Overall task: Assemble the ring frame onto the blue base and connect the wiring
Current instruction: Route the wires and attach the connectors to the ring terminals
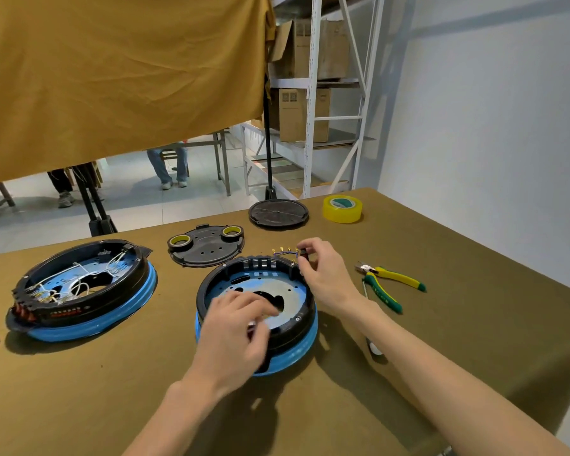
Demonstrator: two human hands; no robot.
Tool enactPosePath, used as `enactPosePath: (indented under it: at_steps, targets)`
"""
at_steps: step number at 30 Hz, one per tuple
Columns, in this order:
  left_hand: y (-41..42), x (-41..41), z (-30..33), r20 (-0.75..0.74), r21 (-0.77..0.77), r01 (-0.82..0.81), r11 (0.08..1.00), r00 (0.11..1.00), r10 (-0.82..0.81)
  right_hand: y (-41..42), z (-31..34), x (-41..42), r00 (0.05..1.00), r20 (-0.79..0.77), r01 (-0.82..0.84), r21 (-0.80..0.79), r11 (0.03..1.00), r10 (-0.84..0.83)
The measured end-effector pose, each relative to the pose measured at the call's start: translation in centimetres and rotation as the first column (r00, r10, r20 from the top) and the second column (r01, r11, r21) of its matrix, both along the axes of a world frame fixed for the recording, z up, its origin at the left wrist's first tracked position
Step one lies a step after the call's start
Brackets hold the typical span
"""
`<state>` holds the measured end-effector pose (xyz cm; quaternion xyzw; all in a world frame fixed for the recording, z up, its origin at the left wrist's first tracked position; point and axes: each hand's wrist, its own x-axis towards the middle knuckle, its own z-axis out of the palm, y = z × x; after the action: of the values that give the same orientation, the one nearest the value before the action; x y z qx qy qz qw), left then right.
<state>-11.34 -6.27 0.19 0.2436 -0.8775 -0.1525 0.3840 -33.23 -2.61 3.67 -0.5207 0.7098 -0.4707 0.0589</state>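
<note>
Olive-brown cloth covers the worktop; mustard fabric hangs behind it, white metal shelving with cardboard boxes far right.

Blue base sits near centre, a round glossy blue tub with the black plastic ring frame seated on top. Inside shows a flat bluish-grey metal plate with a dark cutout. Far rim of the ring has slotted ribs.

Left hand rests over the near rim, fingers curled loosely; image is blurred there, can't tell if it grips anything. Right hand is at the far-right rim, fingers pinched on a small black connector with thin wires ending in brass terminals.

Second assembly at left: same blue tub and black ring, already full of white wiring, copper coils on its near-left edge.

Far side: flat black perforated cover carrying two small tape rolls, a round black ribbed disc, a translucent yellow tape roll. Right of the base: yellow-green handled cutters.
</note>
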Motion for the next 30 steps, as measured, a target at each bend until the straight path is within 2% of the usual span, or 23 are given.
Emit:
enactPosePath:
  at_steps: [4, 5, 9, 11, 13, 16, 18, 20, 23, 25, 26, 28, 30]
  targets:
    - [2.0, -4.0, 0.6, 0.336, -0.014, -0.07, 0.997, 0.939, 0.071, -1.6, -0.7, 0.6, 0.996, 0.069, 0.06, -0.067, 0.996, -0.055]
    - [1.9, -4.5, 0.5, 0.382, -0.026, -0.054, 0.998, 0.922, 0.06, -1.6, -1.0, 0.7, 0.994, 0.097, 0.065, -0.079, 0.995, -0.057]
    - [0.7, -2.6, 0.6, 0.401, 0.066, 0.105, 0.992, 0.908, -0.123, -1.0, -1.9, 0.5, 0.996, 0.078, 0.054, -0.098, 0.994, -0.046]
    - [-0.5, -0.3, 1.6, 0.414, 0.223, 0.176, 0.959, 0.873, -0.257, -0.7, -1.8, 0.2, 0.998, 0.046, 0.043, -0.108, 0.993, -0.038]
    - [-2.0, 2.5, 2.9, 0.443, 0.385, 0.18, 0.905, 0.825, -0.352, -0.5, -1.7, 0.0, 0.999, 0.019, 0.03, -0.106, 0.994, -0.028]
    - [-3.2, 5.2, 4.1, 0.508, 0.437, 0.076, 0.896, 0.801, -0.316, -0.5, -1.8, 0.6, 0.999, -0.033, -0.04, -0.095, 0.995, 0.037]
    - [-2.6, 5.0, 4.0, 0.482, 0.408, 0.01, 0.913, 0.847, -0.225, -0.5, -2.0, 1.4, 0.992, -0.058, -0.114, -0.054, 0.992, 0.111]
    - [-1.0, 3.5, 3.0, 0.386, 0.366, 0.008, 0.931, 0.909, -0.159, -0.4, -2.6, 2.0, 0.984, -0.068, -0.167, -0.007, 0.986, 0.166]
    - [2.0, 0.9, 1.4, 0.299, 0.212, 0.032, 0.977, 0.949, -0.096, 0.3, -3.5, 2.5, 0.986, -0.012, -0.169, 0.007, 0.986, 0.169]
    - [2.3, 0.3, 0.4, 0.322, 0.068, 0.046, 0.997, 0.944, -0.065, 0.9, -3.5, 2.4, 0.984, 0.09, -0.15, -0.023, 0.988, 0.151]
    - [1.7, 0.6, 0.0, 0.296, 0.043, 0.071, 0.997, 0.952, -0.08, 1.3, -3.2, 2.2, 0.974, 0.167, -0.146, -0.041, 0.989, 0.15]
    - [-0.2, 2.2, -0.3, 0.182, 0.1, 0.099, 0.99, 0.976, -0.116, 2.3, -2.5, 1.4, 0.927, 0.337, -0.139, -0.103, 0.985, 0.166]
    - [-2.6, 3.9, -0.1, 0.104, 0.149, 0.067, 0.987, 0.991, -0.083, 3.4, -1.9, 0.6, 0.858, 0.463, -0.159, -0.174, 0.972, 0.223]
